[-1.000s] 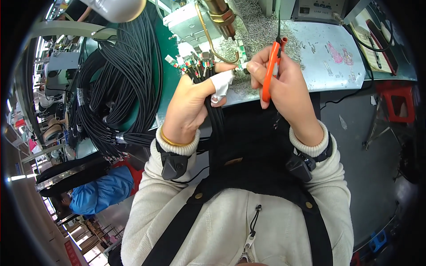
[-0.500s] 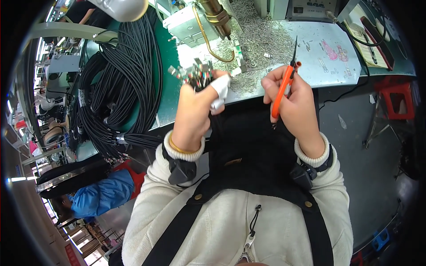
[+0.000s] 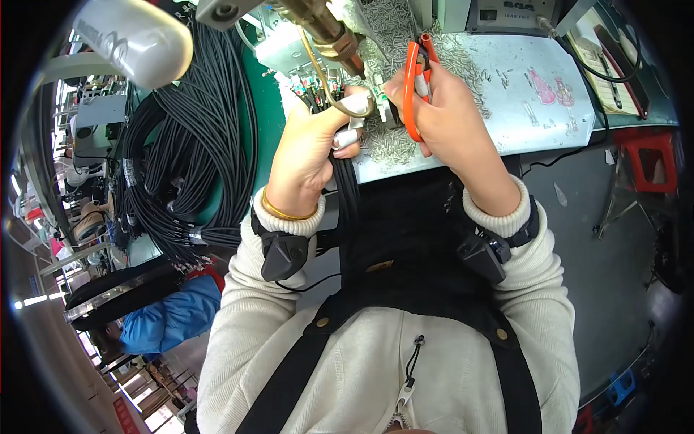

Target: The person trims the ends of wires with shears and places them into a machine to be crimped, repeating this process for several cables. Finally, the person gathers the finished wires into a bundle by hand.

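My left hand is closed round a bundle of black cables, whose ends with small connectors and coloured wires fan out above the fingers. White wrapping covers one or more of its fingertips. In my right hand are orange-handled tweezers or pliers; their tip is hidden, so I cannot tell which. The right fingertips are at a small white-and-green fixture under the brass-coloured nozzle of a bench machine. A curved copper tube passes in front of the cable ends.
Thick coils of black cable lie on the green bench at the left. Many small metal pieces are strewn over the metal plate. A white lamp head hangs upper left. A notebook lies far right; a person in blue sits left.
Both hands have moved up to the machine, the right one also leftward with the orange-handled tool. The cable ends now sit beside the fixture. The lamp and machine appear lower in the picture.
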A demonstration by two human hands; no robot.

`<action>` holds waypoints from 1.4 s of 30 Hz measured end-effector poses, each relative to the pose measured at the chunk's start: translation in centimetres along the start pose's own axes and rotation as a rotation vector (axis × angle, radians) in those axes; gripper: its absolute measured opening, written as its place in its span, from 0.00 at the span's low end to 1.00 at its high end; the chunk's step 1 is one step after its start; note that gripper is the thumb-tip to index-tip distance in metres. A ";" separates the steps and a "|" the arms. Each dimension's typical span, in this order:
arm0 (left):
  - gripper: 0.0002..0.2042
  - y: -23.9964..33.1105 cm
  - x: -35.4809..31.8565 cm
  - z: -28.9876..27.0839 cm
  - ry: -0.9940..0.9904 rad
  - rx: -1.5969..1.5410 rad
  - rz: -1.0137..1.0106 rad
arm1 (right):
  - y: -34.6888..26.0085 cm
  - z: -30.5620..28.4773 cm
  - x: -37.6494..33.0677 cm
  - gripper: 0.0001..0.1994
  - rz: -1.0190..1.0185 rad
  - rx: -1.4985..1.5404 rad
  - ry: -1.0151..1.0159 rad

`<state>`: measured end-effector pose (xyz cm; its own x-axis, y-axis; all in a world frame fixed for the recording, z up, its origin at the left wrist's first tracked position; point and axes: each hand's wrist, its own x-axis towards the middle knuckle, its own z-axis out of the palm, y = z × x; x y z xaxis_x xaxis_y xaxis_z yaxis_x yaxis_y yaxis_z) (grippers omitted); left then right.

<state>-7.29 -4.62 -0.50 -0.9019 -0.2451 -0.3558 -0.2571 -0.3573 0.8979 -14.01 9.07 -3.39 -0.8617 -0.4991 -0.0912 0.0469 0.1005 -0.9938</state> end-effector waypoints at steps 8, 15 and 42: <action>0.12 -0.1 0.2 -0.7 -0.009 -0.076 -0.013 | -0.1 0.3 -0.3 0.10 -0.019 0.075 0.010; 0.13 -0.1 0.0 -0.2 0.018 -0.063 0.011 | 0.2 0.3 -0.1 0.09 -0.034 0.099 0.012; 0.09 -3.2 -7.4 -0.8 -0.113 0.616 0.344 | -1.4 1.0 -7.0 0.04 -0.677 -0.307 0.033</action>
<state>0.49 -2.35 -0.93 -0.9890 -0.1454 -0.0267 -0.0706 0.3062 0.9494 -7.56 11.55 -1.42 -0.6670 -0.5117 0.5415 -0.6389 0.0189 -0.7691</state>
